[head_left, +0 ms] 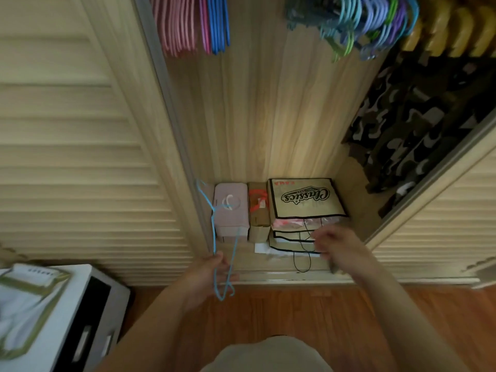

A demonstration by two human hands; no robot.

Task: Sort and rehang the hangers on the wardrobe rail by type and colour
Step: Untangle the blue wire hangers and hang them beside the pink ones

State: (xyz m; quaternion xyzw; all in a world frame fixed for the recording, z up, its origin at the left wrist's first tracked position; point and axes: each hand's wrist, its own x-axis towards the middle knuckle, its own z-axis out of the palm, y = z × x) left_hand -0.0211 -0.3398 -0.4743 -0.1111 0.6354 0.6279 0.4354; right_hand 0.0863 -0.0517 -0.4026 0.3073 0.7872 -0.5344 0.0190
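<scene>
My left hand (212, 272) grips a thin light-blue wire hanger (214, 237), its hook pointing up towards the wardrobe's left side. My right hand (332, 248) hovers blurred above the bags on the wardrobe floor, fingers loosely curled, nothing visibly in it. On the rail at the top hang pink hangers (177, 25), one magenta hanger and blue hangers (218, 25) on the left. A mixed bunch of teal, blue, green and purple hangers (362, 25) hangs to the right.
A louvred door (75, 146) stands at left, another (440, 224) at right. Camouflage clothes (418, 122) hang on yellow hangers (456, 30). On the wardrobe floor sit a pink box (232, 210), a cardboard box (259, 210) and a "Classics" bag (306, 200). A white drawer unit (88, 318) stands at lower left.
</scene>
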